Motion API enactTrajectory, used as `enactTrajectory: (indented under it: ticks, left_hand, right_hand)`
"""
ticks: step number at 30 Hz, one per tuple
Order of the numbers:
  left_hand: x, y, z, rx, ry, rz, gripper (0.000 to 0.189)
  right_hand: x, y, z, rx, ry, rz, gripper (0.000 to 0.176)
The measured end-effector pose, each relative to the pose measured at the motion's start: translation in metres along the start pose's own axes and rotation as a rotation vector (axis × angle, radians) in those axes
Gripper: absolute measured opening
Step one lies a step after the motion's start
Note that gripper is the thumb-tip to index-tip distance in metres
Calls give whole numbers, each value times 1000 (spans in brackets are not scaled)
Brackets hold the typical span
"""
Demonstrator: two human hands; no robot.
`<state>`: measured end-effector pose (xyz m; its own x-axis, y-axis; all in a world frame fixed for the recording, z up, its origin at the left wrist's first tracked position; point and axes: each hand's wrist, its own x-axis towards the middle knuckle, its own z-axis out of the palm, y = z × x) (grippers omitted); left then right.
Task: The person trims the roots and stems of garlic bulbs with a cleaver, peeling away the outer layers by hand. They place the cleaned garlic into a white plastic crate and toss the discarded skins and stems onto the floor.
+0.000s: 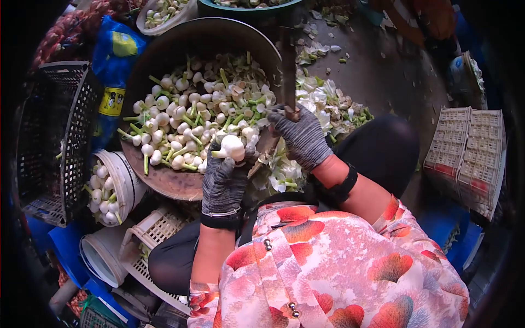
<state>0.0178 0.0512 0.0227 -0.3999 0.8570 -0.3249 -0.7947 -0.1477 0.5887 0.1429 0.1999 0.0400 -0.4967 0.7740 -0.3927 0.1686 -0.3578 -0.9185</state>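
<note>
My left hand (223,183), in a grey knit glove, is closed around a white garlic bulb (232,147) with a short green stem, held above the near side of a big round metal pan (164,185). Many more garlic bulbs (179,112) with cut green stems fill the pan, mixed with peelings on its right side. At the pan's right rim my right hand (302,134), also gloved, is wrapped around what looks like a knife (287,71). Its brown handle end shows at the fingers, and a dark blade extends away from me.
White skins and stem ends (328,101) lie heaped right of the pan. On the left stand a black crate (71,136), a white bucket (123,180) of garlic and a cream basket (158,229). Pale stacked crates (465,142) are at the right. A green tub (246,8) stands behind.
</note>
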Motion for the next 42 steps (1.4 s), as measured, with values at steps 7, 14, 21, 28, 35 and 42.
enactTrajectory:
  ticks: [7,14,21,28,35,42]
  left_hand:
    - [5,2,2,211,18,41,58]
    - [-1,-2,10,957,216,257,46]
    - [-3,-4,12,718,153,213,47]
    - [-1,-1,17,268,35,106,65]
    - [6,-11,18,325,-90,-175,54]
    - [23,13,37,-31,-334,-327,36]
  right_hand:
    - [-9,-2,7,5,-90,-25,20]
    - [-27,-11,18,-649,-103,-315,34]
    - [-20,-4,19,-558,-76,-241,23]
    - [7,21,3,-270,29,15,26]
    - [8,28,17,-254,181,-143,17]
    - [23,41,18,-124,148,28,10]
